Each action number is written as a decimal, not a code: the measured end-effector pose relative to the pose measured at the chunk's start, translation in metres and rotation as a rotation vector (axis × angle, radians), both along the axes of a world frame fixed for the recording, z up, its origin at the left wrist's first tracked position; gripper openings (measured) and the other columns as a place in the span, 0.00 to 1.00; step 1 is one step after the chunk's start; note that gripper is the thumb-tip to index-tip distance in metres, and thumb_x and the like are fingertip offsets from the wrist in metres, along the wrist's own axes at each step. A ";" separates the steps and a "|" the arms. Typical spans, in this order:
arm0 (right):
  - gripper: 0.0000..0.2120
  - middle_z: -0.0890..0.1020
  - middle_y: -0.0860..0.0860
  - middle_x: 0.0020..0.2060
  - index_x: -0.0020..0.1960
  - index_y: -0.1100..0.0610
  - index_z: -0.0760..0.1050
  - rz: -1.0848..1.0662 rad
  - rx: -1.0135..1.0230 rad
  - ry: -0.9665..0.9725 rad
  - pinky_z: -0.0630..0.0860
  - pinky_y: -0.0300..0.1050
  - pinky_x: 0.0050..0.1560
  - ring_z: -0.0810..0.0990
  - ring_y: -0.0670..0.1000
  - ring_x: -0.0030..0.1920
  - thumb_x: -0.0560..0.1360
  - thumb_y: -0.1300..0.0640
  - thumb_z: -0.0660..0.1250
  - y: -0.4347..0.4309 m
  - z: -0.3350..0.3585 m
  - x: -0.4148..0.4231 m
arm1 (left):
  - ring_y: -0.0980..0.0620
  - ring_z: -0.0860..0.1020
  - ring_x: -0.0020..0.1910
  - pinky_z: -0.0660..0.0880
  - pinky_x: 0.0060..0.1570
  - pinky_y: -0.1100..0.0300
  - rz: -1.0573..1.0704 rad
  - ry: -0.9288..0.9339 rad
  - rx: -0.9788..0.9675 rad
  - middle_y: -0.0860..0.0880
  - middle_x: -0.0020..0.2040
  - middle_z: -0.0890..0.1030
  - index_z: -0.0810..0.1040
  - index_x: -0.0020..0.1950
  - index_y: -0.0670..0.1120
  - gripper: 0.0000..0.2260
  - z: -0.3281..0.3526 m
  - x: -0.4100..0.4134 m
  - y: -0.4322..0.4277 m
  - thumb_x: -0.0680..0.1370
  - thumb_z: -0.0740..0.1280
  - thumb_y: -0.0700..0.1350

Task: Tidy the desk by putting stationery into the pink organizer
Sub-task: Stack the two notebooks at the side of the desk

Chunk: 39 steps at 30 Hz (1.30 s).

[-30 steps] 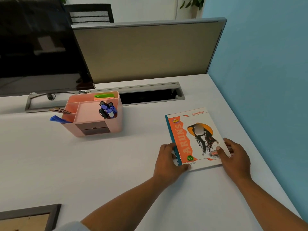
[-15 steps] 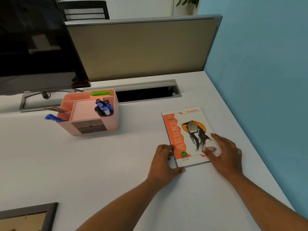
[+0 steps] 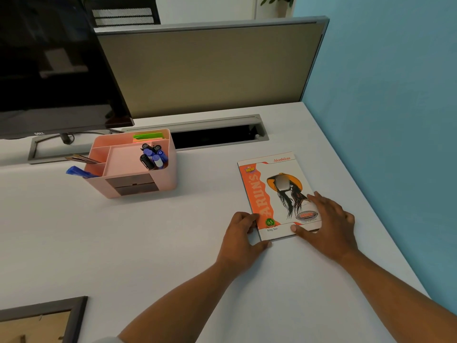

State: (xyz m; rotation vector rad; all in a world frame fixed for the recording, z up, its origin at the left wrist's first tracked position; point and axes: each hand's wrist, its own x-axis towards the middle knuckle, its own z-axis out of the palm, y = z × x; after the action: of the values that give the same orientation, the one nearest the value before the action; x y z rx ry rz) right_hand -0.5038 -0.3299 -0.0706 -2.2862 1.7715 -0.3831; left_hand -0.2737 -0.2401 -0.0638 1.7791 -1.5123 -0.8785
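Desk [image 3: 123, 243] nearly tidy — notebook [image 3: 279, 194] flat near rt edge, well apart from pink organizer [image 3: 148, 184].
Left hand [image 3: 239, 236] curled at its near-left corner, right hand [image 3: 329, 224] spread flat on cover — neither pinching; book prob. too big for the organizer, could tip it w/ its pens [image 3: 152, 157].

White tabletop [image 3: 128, 243], blue wall along its right edge. Lying on it: pink organizer [image 3: 138, 167] at rear left; monitor stand [image 3: 47, 149] behind that; notebook [image 3: 277, 194] flat at right, cover up; dark-framed item [image 3: 49, 318] at near-left corner, possibly a picture frame. Cable slot [image 3: 215, 134] recessed along rear edge.
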 end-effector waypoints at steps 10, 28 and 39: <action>0.51 0.60 0.50 0.76 0.75 0.45 0.57 0.015 0.000 0.125 0.58 0.60 0.68 0.58 0.52 0.75 0.60 0.18 0.54 0.003 -0.001 0.004 | 0.58 0.72 0.51 0.67 0.47 0.80 0.014 -0.013 -0.009 0.57 0.55 0.70 0.70 0.70 0.49 0.27 0.000 0.001 -0.001 0.73 0.73 0.49; 0.47 0.55 0.48 0.78 0.76 0.41 0.53 0.045 0.031 0.195 0.56 0.59 0.68 0.54 0.52 0.77 0.63 0.18 0.48 0.002 -0.002 0.002 | 0.58 0.73 0.53 0.68 0.47 0.80 0.041 -0.004 -0.017 0.56 0.57 0.72 0.70 0.70 0.50 0.26 -0.002 0.000 0.001 0.73 0.73 0.50; 0.45 0.56 0.48 0.78 0.76 0.41 0.54 0.042 0.014 0.221 0.57 0.58 0.67 0.55 0.52 0.76 0.64 0.19 0.46 0.000 -0.004 0.003 | 0.58 0.73 0.52 0.67 0.51 0.80 0.045 -0.027 -0.065 0.54 0.58 0.72 0.71 0.69 0.49 0.23 -0.002 -0.002 0.002 0.76 0.70 0.49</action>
State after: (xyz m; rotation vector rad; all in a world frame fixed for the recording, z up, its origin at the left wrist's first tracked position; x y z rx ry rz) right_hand -0.5007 -0.3295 -0.0743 -2.4319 1.8131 -0.1133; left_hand -0.2757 -0.2378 -0.0658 1.7773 -1.4947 -0.7776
